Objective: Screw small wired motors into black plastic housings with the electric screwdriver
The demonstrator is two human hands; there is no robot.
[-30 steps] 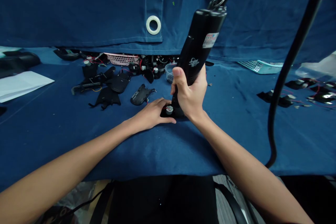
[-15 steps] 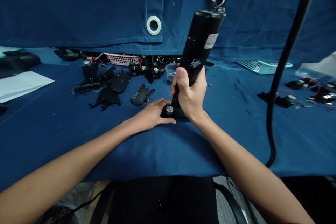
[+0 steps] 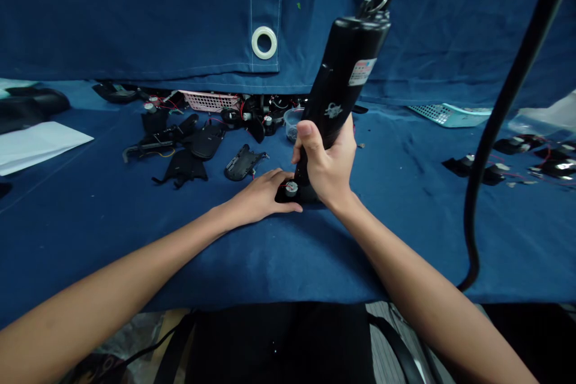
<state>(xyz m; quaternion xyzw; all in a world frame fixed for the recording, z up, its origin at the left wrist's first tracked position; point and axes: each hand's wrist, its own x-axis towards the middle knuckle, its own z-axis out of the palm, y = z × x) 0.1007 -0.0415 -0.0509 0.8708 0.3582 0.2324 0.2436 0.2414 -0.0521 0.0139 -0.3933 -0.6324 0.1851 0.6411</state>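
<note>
My right hand [image 3: 324, 163] is wrapped around the grip of a black electric screwdriver [image 3: 345, 75], which hangs from a ring and cord and stands tilted, its lower end pressed down on a small black plastic part [image 3: 284, 195]. That part lies on the blue cloth, with a round silver component [image 3: 291, 189] on it next to the screwdriver tip. My left hand [image 3: 258, 197] lies over the part and holds it down. The screwdriver's tip is hidden behind my right hand.
Black plastic housings with red wires [image 3: 243, 162] lie left of my hands. Behind them are a clear cup of small parts [image 3: 292, 123] and a pink basket [image 3: 209, 101]. A thick black cable [image 3: 499, 132] hangs to the right, beyond which are a teal tray [image 3: 450, 115] and more wired parts [image 3: 513, 145].
My hands and the screwdriver hold nearly the same position. The hanging black cable sways slightly, and the background shifts a little with the camera.
</note>
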